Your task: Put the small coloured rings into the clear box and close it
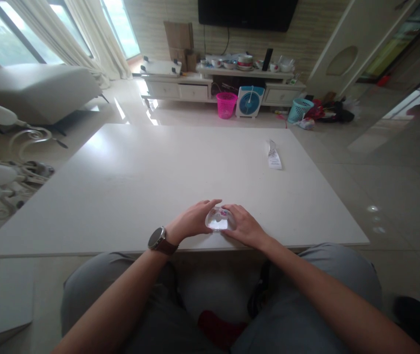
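Note:
Near the front edge of the white table point(180, 162), a small rounded, clear-looking object point(217, 223) with pink marks near its far side is held between my two hands. Its exact kind cannot be made out. My left hand point(194, 219) curves around its left side, thumb and fingers bent; a watch point(156, 238) with a brown strap is on that wrist. Around the right side wraps my right hand point(244, 225), with its fingers at the far rim and the thumb at the near side. Farther off on the table lies a crumpled printed paper strip point(274, 156).
Beyond the table stand a pink basket point(226, 105), a blue fan point(250, 102) and a light blue basket point(299, 109). A low cabinet point(165, 90) carries bowls and cups under a television point(247, 12). Metal-scrolled chairs point(29, 140) are at the left.

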{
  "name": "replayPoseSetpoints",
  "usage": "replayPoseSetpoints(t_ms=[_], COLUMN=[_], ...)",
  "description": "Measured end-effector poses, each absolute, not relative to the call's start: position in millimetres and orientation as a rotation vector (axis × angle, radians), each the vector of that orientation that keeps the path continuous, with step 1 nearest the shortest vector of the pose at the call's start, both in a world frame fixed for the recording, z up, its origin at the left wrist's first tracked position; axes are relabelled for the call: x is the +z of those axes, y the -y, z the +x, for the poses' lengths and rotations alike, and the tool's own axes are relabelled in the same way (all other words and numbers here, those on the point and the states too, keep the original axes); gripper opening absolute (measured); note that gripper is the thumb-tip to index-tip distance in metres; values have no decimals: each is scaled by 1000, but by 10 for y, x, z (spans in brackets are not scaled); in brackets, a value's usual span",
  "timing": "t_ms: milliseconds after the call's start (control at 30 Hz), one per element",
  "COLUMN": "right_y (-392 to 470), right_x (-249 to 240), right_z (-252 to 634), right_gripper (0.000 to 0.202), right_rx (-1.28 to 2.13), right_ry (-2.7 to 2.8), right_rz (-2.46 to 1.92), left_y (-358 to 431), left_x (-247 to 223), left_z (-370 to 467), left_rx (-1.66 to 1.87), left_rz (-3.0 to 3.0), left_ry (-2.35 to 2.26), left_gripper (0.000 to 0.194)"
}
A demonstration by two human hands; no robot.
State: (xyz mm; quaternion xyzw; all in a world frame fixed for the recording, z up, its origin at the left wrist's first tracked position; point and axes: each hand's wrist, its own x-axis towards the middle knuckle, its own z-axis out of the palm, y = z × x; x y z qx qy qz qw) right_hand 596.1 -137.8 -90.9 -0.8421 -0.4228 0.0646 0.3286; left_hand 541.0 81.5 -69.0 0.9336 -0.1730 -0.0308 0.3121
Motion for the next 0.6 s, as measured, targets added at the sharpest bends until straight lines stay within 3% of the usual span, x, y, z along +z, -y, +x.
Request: replayPoseSetpoints(t_ms=[600], right_y=[1387], right_x=[-938], right_z=[5988], right_gripper=[62], right_rx=[182], right_ry=[1106], right_rz=[-2304], left_y=[-810], left_x=[-683], left_z=[5434], left_rx=[-68], left_rz=[2500], left_ry=[464], left_gripper=[89])
